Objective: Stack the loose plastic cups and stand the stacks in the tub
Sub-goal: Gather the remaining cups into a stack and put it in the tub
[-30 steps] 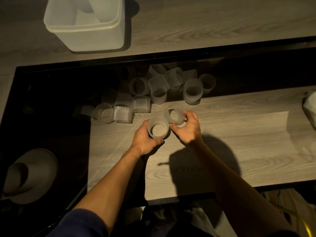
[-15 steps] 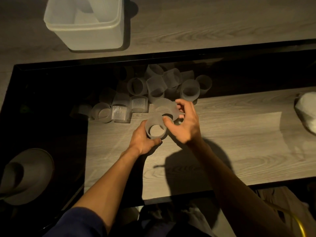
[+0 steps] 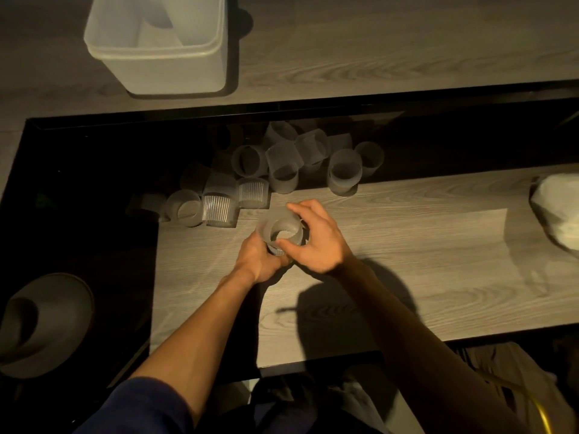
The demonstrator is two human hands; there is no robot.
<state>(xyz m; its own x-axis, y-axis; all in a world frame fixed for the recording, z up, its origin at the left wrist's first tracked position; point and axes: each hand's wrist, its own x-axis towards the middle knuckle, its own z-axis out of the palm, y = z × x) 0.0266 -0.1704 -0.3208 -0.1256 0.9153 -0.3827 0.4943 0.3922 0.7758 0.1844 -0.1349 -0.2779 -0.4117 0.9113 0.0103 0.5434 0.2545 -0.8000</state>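
Observation:
Both hands meet over the wooden table. My left hand (image 3: 261, 260) grips a frosted ribbed cup from below. My right hand (image 3: 316, 239) holds a second frosted cup (image 3: 277, 227), fingers curled round its rim, set into the top of the first. Several loose frosted cups (image 3: 282, 164) lie and stand in a heap just beyond, some on their sides. The white plastic tub (image 3: 175, 67) stands at the far left on a higher surface, with a stack of cups (image 3: 188, 20) leaning inside it.
A dark glossy surface (image 3: 78, 183) borders the table on the left and back. A grey hat (image 3: 44, 324) lies at the lower left. A white crumpled object (image 3: 557, 211) sits at the right edge. The table's front edge (image 3: 407, 346) is near my body.
My right hand picked up the second cup from the table and brought it over the cup in my left hand; the two cups now sit one in the other.

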